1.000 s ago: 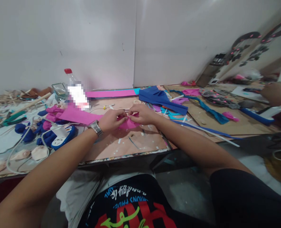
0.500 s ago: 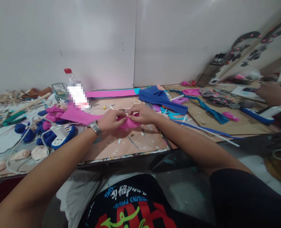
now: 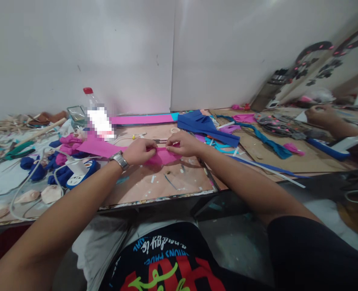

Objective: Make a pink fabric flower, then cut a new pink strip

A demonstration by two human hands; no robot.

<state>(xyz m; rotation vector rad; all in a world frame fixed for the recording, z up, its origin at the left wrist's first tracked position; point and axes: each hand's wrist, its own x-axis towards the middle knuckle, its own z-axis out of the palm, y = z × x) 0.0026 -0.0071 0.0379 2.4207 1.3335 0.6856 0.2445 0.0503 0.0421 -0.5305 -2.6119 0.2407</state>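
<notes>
Both my hands pinch a long pink strip (image 3: 100,148) of foam or cloth over the middle of a brown work board (image 3: 154,182). My left hand (image 3: 140,150), with a metal watch on the wrist, grips the strip where it bunches up. My right hand (image 3: 181,144) holds the gathered end close beside it, fingertips almost touching the left ones. The strip trails off to the left toward a plastic bottle (image 3: 95,115) with a red cap.
Blue and pink scraps (image 3: 207,126) lie beyond my hands. A white and blue power strip (image 3: 77,171) with a cable, blue balls and beige pieces sit at the left. Another person's hand (image 3: 322,115) works at the far right, near dark cut shapes and a metal flask (image 3: 271,91).
My hands have shifted slightly up and away on the board with the pink strip still pinched. The other person's hand at the right has moved left and farther back.
</notes>
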